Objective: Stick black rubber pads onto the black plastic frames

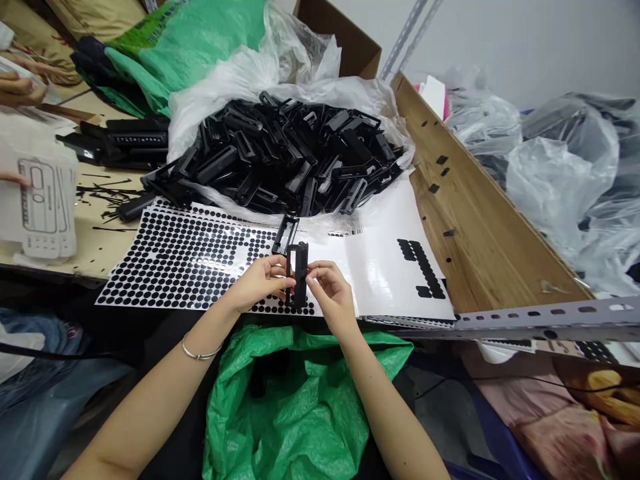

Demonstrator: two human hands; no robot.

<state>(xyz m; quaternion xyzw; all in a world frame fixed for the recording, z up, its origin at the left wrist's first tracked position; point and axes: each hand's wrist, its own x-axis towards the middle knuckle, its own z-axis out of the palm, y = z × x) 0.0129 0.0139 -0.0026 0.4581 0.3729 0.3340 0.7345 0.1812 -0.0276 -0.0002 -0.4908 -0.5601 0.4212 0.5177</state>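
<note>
Upright between my hands is a black plastic frame (301,280) with a long slot. My left hand (263,281) grips its left side, thumb in front. On the other side my right hand (331,290) has thumb and fingers closed at the frame's edge; whether a small sticker is also pinched there I cannot make out. A second black frame (281,241) stands just beyond my left fingertips; whether they touch it is unclear. Beneath the hands lies a white sheet of round black stickers (185,257). To the right is a mostly bare white sheet (387,267) with a few rows of black dots left.
A clear plastic bag (187,110) heaped with black plastic parts (300,143) stands behind the sheets. An open green sack (300,413) hangs below the table edge. Right is a wooden board (480,227) with a metal rail (540,313). Another person's hand (20,90) holds printed cards (43,207) at left.
</note>
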